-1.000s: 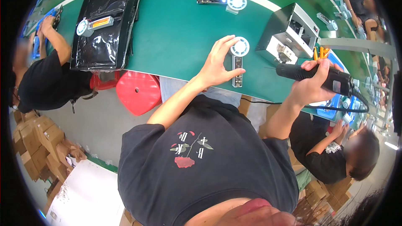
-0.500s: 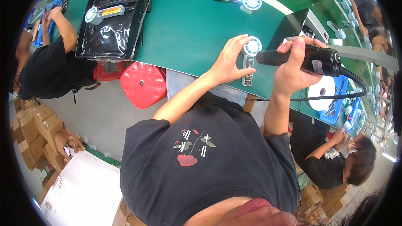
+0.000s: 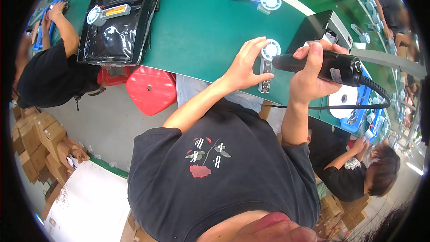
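Note:
On the green tabletop in front of me lies a small light-blue handheld fan (image 3: 265, 69), its handle uncovered to show a circuit board. My left hand (image 3: 245, 65) spans its left side, fingers at the round head and thumb over the handle, holding it against the table. My right hand (image 3: 311, 69) is wrapped round a thick black corded tool, apparently an electric screwdriver (image 3: 338, 67). The tool lies nearly level, its narrower end pointing left at the fan's handle. Whether its tip touches the fan cannot be made out.
Another opened fan (image 3: 268, 0) with a lit spot lies farther back. At left, a fan with an orange insert (image 3: 117, 11) rests on a black plastic-wrapped bundle (image 3: 112, 40). A black box (image 3: 320, 27), a white reel (image 3: 344, 101) and blue trays stand right. Co-workers sit on both sides.
The tool in my right hand has shifted very slightly to the left. My left hand and the fan stay practically in place.

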Available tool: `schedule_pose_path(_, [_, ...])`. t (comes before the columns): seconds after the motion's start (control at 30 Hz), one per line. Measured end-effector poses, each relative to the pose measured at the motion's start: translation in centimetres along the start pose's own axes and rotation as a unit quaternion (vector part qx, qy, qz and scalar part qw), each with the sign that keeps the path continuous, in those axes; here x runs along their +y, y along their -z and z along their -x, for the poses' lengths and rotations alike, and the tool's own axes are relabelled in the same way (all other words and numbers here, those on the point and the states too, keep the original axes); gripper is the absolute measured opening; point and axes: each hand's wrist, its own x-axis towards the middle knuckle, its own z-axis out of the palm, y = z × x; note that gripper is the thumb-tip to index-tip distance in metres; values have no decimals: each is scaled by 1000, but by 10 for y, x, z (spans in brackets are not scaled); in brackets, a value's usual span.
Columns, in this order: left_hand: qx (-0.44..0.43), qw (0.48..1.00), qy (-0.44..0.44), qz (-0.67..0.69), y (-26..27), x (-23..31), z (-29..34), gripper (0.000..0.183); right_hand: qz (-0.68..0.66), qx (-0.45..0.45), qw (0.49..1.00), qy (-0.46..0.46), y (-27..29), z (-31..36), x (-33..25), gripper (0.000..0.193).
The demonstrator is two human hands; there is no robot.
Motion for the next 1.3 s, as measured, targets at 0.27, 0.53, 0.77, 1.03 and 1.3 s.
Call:
schedule_pose_path(0.27, [-3, 1000, 6, 6, 1, 2, -1, 100, 28, -23, 999, 38, -1, 2, 0, 38])
schedule_pose_path(0.53, [-9, 1000, 12, 13, 2, 3, -2, 96, 16, -24, 999, 28, 1, 10, 4, 40])
schedule_pose_path(0.77, [-8, 1000, 13, 1, 2, 2, -2, 97, -1, -11, 1000, 25, 6, 18, 16, 46])
schedule_pose_path(1.03, [-5, 1000, 1, 5, -1, 4, -3, 99, -65, -102, 992, 23, 15, 13, 15, 61])
schedule_pose_path(1.3, [12, 999, 11, -50, -1, 11, 2, 100, -20, -73, 989, -125, 107, 6, -22, 51])
